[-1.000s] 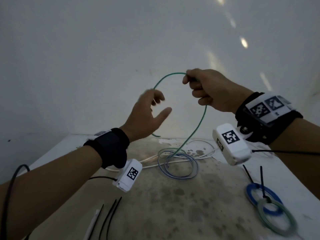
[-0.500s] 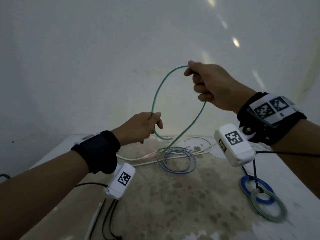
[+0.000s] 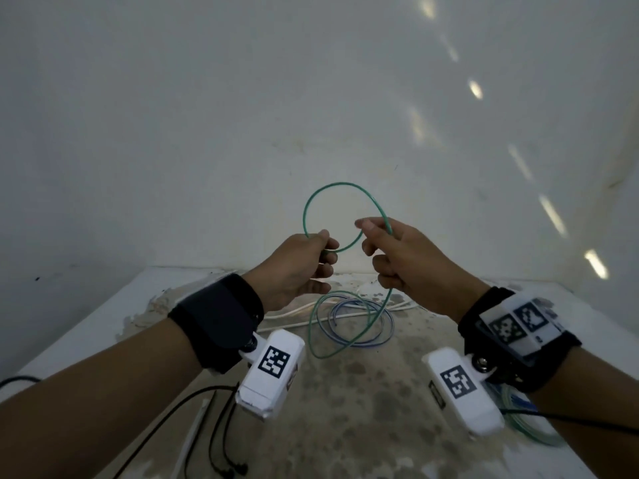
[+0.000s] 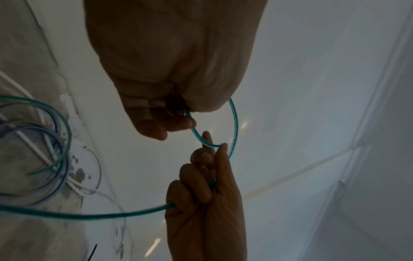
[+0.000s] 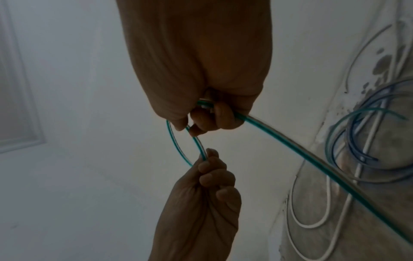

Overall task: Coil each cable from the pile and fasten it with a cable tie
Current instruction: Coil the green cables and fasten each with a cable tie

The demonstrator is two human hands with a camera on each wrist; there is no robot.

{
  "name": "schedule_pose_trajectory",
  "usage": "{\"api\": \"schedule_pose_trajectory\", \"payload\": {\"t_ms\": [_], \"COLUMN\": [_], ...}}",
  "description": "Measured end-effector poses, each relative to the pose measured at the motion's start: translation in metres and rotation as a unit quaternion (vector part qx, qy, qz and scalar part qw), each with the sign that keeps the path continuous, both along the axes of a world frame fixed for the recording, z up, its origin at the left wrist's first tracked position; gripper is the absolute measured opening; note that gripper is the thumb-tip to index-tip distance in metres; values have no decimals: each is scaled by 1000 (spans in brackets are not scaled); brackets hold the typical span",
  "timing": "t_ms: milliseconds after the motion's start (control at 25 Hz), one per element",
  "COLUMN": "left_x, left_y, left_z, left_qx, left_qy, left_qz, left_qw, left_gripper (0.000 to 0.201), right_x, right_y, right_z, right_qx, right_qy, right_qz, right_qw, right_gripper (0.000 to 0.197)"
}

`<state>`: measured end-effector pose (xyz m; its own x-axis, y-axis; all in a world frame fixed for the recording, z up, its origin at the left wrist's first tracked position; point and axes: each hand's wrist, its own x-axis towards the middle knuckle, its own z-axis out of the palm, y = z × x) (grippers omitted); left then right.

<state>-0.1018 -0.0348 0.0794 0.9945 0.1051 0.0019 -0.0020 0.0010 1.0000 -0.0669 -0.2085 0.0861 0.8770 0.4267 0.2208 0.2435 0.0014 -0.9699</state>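
Both hands held above the bench (image 3: 103,326), near its far edge, with a green cable (image 3: 311,202) formed into one upright loop between them. Left hand (image 3: 297,267): thumb and curled fingers (image 4: 156,127) pinch the loop at its lower left, so this grip is closed on the cable. Right hand (image 3: 404,261): fingers (image 5: 214,116) curled round the same cable at the loop's lower right, likewise a closed grip; the index fingertip touches the loop's bottom arc. From the right hand the free length of the green cable hangs down to the bench, where it curves in a wide bend toward the near side and back. It lies over the pile at the far middle of the bench: a blue cable (image 3: 387,323) in loose rings and a white cable (image 3: 290,311) running left and right beneath it. Black ties (image 3: 221,440) and a white tie (image 3: 193,437) lie at the near left edge, partly hidden by the left wrist camera (image 3: 271,375). Finished coils (image 3: 532,430), pale green with blue showing, lie at the near right edge, mostly hidden behind the right wrist camera (image 3: 463,392). The bench top is stained and worn at its centre.
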Motion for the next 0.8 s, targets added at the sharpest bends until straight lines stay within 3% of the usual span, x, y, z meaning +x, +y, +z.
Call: {"api": "schedule_pose_trajectory", "payload": {"t_ms": [120,200,280,360,480,640,800], "left_x": [-7,-14,-23,-37,-59,-64,-63], "left_y": [-8,-11,-11,-16,-35,-43,-30], "left_z": [-9,-16,-26,-33,-46,-66,-72], "left_qx": [10,56,116,117,63,-22,-174], "left_qy": [27,19,-70,-166,-168,-150,-101], "left_qz": [-5,56,127,103,16,37,-10], "left_qw": [1000,997,983,974,984,988,979], "left_gripper": [29,37,38,21,29,27,29], "right_x": [-10,-18,-28,-39,-61,-77,-86], "right_y": [-2,-6,-9,-8,2,15,12], "right_z": [-10,-13,-17,-24,-41,-64,-75], "right_qx": [0,-11,-53,-126,-184,-204,-136], "right_qy": [-8,-38,-110,-190,-235,-266,-171], "right_qz": [3,-38,-96,-134,-112,-92,-70], "right_qw": [1000,999,988,964,948,937,973], "right_gripper": [24,24,25,25,21,17,20]}}
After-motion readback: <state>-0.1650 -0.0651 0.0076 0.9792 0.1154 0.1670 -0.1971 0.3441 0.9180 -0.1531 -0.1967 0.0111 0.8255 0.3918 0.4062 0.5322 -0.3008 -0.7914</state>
